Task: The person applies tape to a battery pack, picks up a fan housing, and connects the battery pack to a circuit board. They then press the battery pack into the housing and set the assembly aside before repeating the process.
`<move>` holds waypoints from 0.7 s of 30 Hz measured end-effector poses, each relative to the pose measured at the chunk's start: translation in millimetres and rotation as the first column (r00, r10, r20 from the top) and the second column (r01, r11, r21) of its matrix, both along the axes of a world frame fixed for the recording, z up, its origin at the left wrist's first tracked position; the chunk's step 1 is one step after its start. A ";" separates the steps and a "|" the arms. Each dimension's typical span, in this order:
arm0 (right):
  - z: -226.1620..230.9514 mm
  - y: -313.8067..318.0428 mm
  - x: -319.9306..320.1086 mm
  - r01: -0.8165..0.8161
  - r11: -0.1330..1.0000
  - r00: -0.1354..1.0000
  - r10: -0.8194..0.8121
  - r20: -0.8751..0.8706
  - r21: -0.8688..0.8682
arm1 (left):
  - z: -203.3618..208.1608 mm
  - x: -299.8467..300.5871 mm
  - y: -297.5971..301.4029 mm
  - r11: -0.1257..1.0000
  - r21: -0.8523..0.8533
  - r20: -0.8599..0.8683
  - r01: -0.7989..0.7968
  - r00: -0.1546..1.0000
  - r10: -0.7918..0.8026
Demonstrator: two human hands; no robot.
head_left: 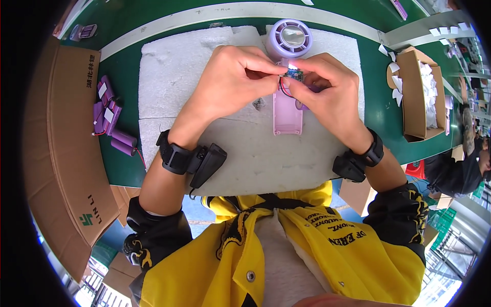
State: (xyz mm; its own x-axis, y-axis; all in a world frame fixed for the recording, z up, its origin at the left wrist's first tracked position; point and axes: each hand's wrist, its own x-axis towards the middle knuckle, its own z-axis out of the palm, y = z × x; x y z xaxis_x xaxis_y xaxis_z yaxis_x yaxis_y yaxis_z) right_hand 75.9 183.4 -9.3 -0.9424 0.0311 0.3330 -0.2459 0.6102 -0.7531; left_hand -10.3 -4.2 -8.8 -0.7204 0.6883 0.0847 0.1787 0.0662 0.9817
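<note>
A small green circuit board (293, 74) is pinched between the thumb and forefinger of my right hand (330, 84). My left hand (238, 77) is closed too, its thumb and fingertip gripping the board's left edge. Red and black wires (283, 88) loop down from the board. Beneath both hands lies the pale purple housing of a handheld fan (287, 120), its handle open toward me and its round fan head (290, 38) pointing away. Part of a darker purple piece (300, 105) shows under my right hand, mostly hidden by it.
White foam sheets (174, 87) cover the green bench under the work. Several purple battery packs (108, 110) lie to the left, beside a large cardboard box (71, 153). At right stands an open carton (417, 102) holding white pieces, with white scraps nearby. Another person (455, 171) is at the far right.
</note>
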 end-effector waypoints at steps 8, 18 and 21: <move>11.0 1.1 3.1 0.037 0.996 0.994 -0.028 0.107 -0.086 | -0.2 -5.0 -2.2 0.994 0.052 0.026 0.099 0.995 -0.101; 13.0 4.1 6.3 -0.026 0.994 1.000 0.026 0.003 0.110 | 1.3 0.9 2.0 0.987 -0.019 0.142 0.160 0.978 -0.156; 12.6 2.2 6.1 -0.003 0.989 0.998 0.012 -0.056 0.148 | -1.3 0.2 2.8 0.987 -0.007 0.141 0.159 0.977 -0.157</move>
